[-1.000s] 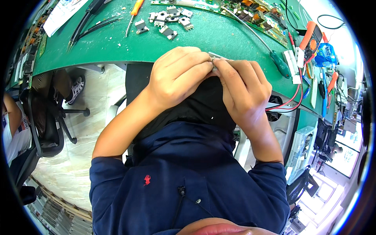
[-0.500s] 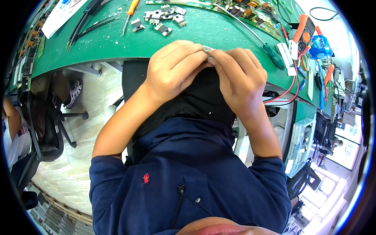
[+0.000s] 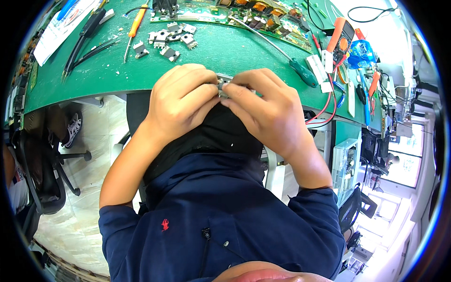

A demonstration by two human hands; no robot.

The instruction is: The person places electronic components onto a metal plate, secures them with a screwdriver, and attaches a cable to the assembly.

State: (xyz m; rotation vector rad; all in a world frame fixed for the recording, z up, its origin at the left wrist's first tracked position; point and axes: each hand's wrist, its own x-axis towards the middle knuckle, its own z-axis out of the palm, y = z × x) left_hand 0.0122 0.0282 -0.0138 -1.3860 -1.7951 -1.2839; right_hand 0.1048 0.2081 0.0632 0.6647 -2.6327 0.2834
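Observation:
Close to the bench's front edge, my left hand (image 3: 181,98) and my right hand (image 3: 270,101) meet fingertip to fingertip. Between them they pinch a small grey metal electronic part (image 3: 224,83), mostly covered by the fingers. It looks like the loose grey parts with metal tabs (image 3: 170,53) lying in a small group just beyond my left hand. Both hands are closed, thumbs and forefingers pressed on the piece.
On the green bench (image 3: 112,80) lie an orange-handled screwdriver (image 3: 138,21), black tweezers (image 3: 94,50), a green-handled screwdriver (image 3: 303,73) and a circuit board (image 3: 211,14). A multimeter (image 3: 341,37) with red leads stands right. Office chair (image 3: 44,174) at left.
The view has shifted, so the bench sits further left and higher. My fingers have opened a little around the grey part, which shows more now; both hands still hold it.

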